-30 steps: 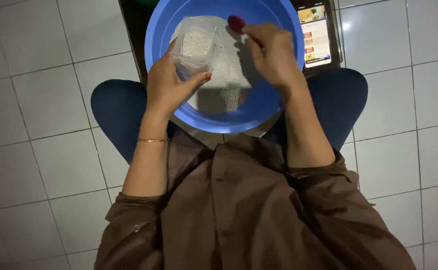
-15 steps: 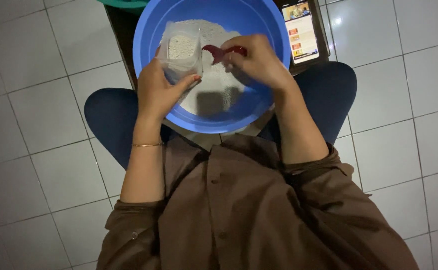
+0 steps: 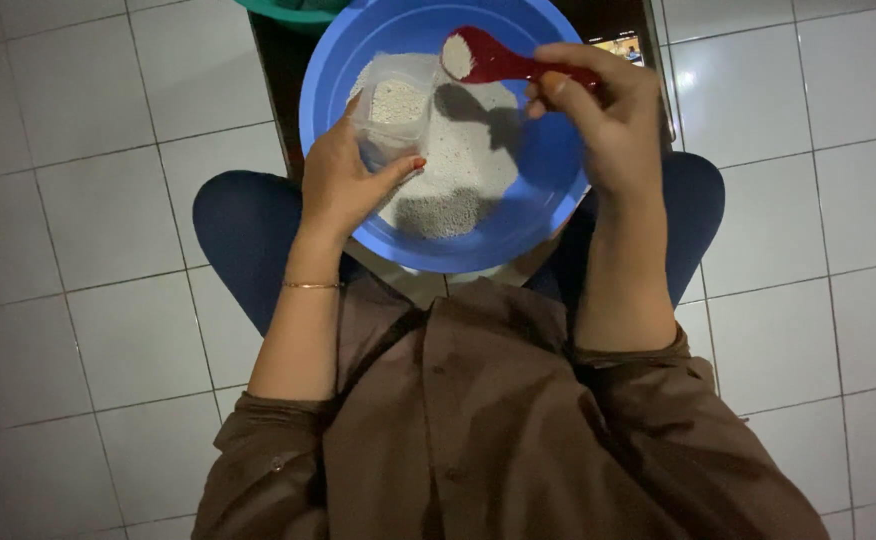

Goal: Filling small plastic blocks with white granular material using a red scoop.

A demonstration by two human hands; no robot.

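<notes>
a small clear plastic bag (image 3: 395, 105) is held open over a blue basin (image 3: 548, 190) by the left hand (image 3: 343, 185), fingers closed on its near edge and thumb pressed along the side, while a red scoop (image 3: 488, 60) heaped with white granules (image 3: 456, 55) is gripped by its handle in the closed right hand (image 3: 598, 115) and is poised just beside the bag's mouth. more of the same white granular material (image 3: 448, 185) is seen lying loose across the basin's bottom, and some is already gathered inside the bag. the bag is judged to be thin, soft and light, likely to sag or fold shut unless its rim is pinched and kept spread; it would best be taken at the upper edge rather than by the filled bottom. the scoop looks stiff and light, safely held at the far end of its handle, though the heaped load could be spilled by any tilt. the basin is set in the lap of a seated person in a brown shirt (image 3: 478, 430), above a white tiled floor (image 3: 88, 220). the far rim of the basin is cut off by the frame, as is a green container (image 3: 293, 10) beyond it. a lit screen (image 3: 623, 45) is partly hidden behind the right hand, and what carries it cannot be made out in the dim light.
</notes>
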